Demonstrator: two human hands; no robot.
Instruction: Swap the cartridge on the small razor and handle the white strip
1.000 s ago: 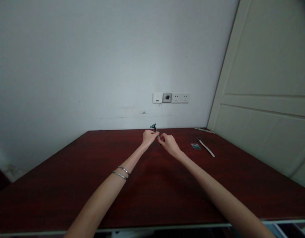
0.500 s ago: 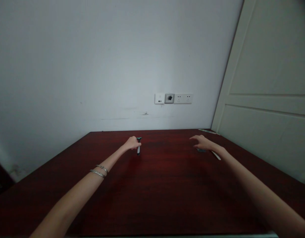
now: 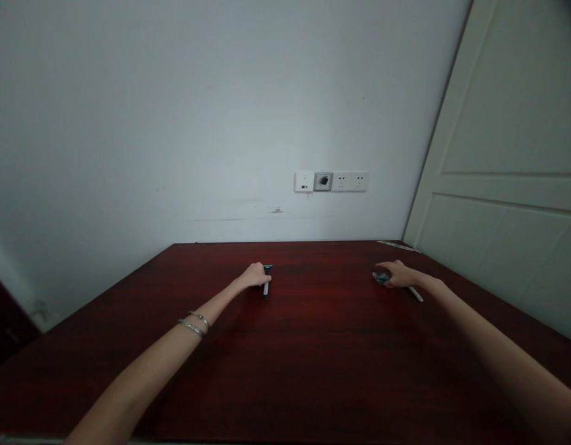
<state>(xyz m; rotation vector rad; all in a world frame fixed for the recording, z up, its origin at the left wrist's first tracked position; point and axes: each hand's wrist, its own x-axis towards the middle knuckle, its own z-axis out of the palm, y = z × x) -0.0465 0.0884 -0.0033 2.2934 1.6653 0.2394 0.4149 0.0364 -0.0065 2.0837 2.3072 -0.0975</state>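
My left hand (image 3: 254, 275) is closed around the handle of a razor (image 3: 266, 287), which stands out past the fingertips with its head pointing away from me. Two silver bangles circle that wrist. On the right, my right hand (image 3: 398, 274) has its thumb and fingers round a small, clear, bluish object (image 3: 380, 278), too small to name exactly. Partly covered by that hand, a thin white stick-like thing (image 3: 416, 294) lies on the dark red table (image 3: 308, 352). The hands are well apart.
A thin flat strip (image 3: 398, 246) lies at the table's far right corner. Behind the table is a white wall with sockets and a switch plate (image 3: 332, 182). A pale panelled door (image 3: 508, 185) stands along the right side.
My right hand has come down and its fingers have closed round the small clear object. The left hand with the razor has lowered slightly. The view has shifted a little.
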